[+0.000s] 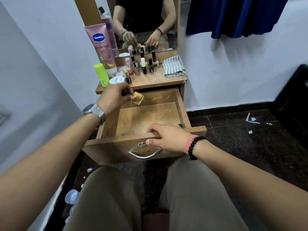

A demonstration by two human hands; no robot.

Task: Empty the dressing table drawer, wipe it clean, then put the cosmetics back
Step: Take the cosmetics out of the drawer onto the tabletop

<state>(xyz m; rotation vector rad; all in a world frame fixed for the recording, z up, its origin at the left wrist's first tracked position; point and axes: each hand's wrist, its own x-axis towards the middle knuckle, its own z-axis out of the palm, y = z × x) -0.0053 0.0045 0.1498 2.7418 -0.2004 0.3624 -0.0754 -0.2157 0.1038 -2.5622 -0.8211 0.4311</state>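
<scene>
The wooden drawer [181, 104] is pulled out below the dressing table top, and nothing lies on its floor. My left hand [115, 95] holds a gold nail polish bottle [138, 98] tilted over the drawer's back left corner. My right hand [168, 138] grips the top edge of the drawer front, above the metal handle [144, 155]. On the table top [155, 81] stand several nail polish bottles [145, 68], a pink Vaseline tube [103, 47], a green bottle [100, 75] and a white jar [117, 80]. A folded striped cloth [174, 66] lies at the right.
A mirror [146, 22] rises behind the table top and reflects my hands. White walls stand on both sides, and a blue curtain [241, 15] hangs at the upper right. Paper scraps [252, 119] and a plastic lid [72, 196] lie on the dark floor. My knees sit under the drawer.
</scene>
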